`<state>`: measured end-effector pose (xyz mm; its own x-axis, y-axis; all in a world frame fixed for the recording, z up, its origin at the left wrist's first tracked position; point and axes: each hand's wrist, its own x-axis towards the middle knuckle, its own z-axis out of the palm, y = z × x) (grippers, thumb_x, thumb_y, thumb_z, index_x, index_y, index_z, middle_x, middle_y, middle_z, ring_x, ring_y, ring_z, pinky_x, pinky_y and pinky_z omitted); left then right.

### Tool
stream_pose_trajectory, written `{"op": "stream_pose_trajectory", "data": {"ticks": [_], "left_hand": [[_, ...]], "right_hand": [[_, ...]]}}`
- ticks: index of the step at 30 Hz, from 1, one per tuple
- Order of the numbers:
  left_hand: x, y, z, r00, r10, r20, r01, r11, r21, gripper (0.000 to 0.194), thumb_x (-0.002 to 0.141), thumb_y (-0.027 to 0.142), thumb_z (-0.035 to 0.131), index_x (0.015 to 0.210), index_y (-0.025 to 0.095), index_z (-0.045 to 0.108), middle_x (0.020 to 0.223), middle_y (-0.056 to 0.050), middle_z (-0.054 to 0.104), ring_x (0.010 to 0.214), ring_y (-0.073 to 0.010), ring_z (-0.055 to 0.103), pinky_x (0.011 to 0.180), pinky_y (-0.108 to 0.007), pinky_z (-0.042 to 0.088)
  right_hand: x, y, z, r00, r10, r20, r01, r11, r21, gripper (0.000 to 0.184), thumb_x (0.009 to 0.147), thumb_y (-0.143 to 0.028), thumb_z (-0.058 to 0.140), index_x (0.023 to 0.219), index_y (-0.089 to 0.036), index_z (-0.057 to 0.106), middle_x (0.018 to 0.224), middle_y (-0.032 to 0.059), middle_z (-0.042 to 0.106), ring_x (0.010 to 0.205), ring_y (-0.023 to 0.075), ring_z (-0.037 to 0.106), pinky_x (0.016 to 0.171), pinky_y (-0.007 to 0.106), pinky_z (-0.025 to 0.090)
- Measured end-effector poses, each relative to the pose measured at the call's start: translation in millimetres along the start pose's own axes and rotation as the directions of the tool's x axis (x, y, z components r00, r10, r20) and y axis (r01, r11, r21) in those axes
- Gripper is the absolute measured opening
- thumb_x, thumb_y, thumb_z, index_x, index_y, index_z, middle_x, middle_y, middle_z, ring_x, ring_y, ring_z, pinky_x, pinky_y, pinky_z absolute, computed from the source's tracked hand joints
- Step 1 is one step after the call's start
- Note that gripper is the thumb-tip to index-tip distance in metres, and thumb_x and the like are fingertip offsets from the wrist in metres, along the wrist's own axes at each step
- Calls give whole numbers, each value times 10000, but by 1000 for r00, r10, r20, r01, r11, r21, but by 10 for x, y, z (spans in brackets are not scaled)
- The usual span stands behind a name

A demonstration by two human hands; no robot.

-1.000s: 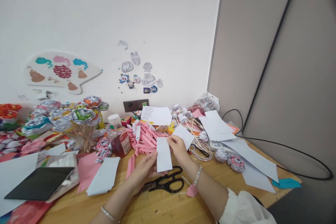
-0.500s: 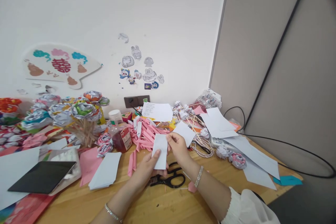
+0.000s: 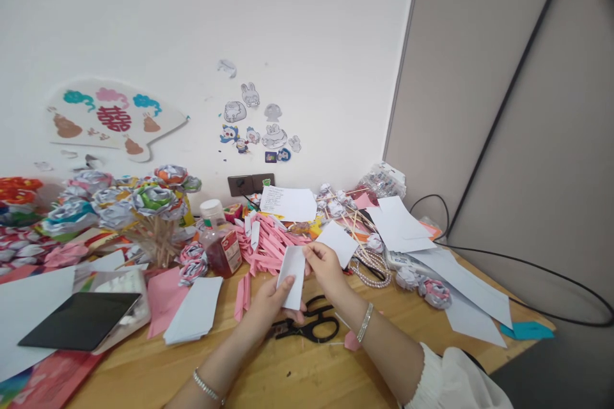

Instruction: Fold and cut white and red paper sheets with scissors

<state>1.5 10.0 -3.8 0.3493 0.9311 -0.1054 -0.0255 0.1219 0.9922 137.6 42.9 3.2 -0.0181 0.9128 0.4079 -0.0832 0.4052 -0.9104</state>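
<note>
The front tabletop offers room, but scissors near the white paper and pink strips behind obstruct passage.

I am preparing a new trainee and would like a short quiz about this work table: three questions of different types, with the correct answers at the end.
1. True or false: the left hand and the right hand both hold the white paper piece.
2. Seen in the picture, where does the red-labelled bottle stand relative to the pile of pink paper strips? (a) on its right (b) on its left (c) on top of it
3. Fill in the gap: a black-handled pair of ____ lies on the wooden table.

Key: 1. True. 2. (b). 3. Scissors.
</note>
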Motion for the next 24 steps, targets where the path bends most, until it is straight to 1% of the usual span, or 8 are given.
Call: {"op": "stream_pose_trajectory", "data": {"ticks": [3,5,8,10,13,16,20,24], "left_hand": [[9,-27,-35,996,-40,74,39,999,21,363,739,535,503,777,181,430,518,-15,651,425,-176,618,459,-278,480],[5,-31,-46,990,-79,115,75,997,35,349,730,490,549,809,172,430,542,-22,663,437,-169,624,465,-270,484],[-6,-23,-40,987,-96,126,91,995,44,369,673,421,646,823,160,433,569,-28,673,454,-164,631,497,-277,502],[-13,-9,-30,989,-89,116,85,996,34,376,659,418,660,809,156,435,565,-32,672,452,-160,628,501,-276,502],[-22,20,-26,992,-84,94,83,996,15,396,655,431,656,844,157,442,559,-25,671,454,-159,627,510,-278,497],[-18,37,-58,996,-63,62,61,997,38,367,664,451,636,803,158,464,560,-23,671,450,-147,622,468,-236,454],[14,45,-144,986,-56,159,26,982,185,382,713,520,537,648,146,497,488,-33,647,313,-97,527,350,-185,286],[44,79,-192,984,3,181,-42,976,213,388,719,545,504,655,163,507,470,-5,639,292,-90,499,355,-189,258]], "right_hand": [[18,1,-12,1000,5,28,-5,1000,-5,285,793,-405,497,629,-173,501,442,-59,450,415,86,411,455,204,339],[22,4,-16,1000,-1,27,1,1000,-11,276,790,-396,502,629,-173,502,436,-64,440,409,85,403,445,201,330],[29,6,-23,999,1,33,0,1000,-14,274,787,-403,499,633,-176,498,435,-70,428,406,84,397,434,198,328],[38,1,-35,998,18,64,-17,1000,-6,276,780,-418,502,649,-175,505,444,-65,445,408,88,414,436,202,343],[45,-2,-59,980,65,188,-63,998,-16,268,739,-421,547,654,-169,520,495,-52,485,430,92,448,439,206,364],[33,10,-73,951,87,298,-48,990,-134,220,707,-348,591,610,-161,526,519,-51,475,453,83,430,426,190,335],[23,24,-73,968,60,242,-4,974,-225,225,705,-274,586,540,-168,476,477,-62,435,435,76,398,400,180,292],[41,36,-80,973,56,224,-10,980,-201,223,742,-313,546,582,-174,476,487,-54,460,424,86,434,402,190,343]]}}
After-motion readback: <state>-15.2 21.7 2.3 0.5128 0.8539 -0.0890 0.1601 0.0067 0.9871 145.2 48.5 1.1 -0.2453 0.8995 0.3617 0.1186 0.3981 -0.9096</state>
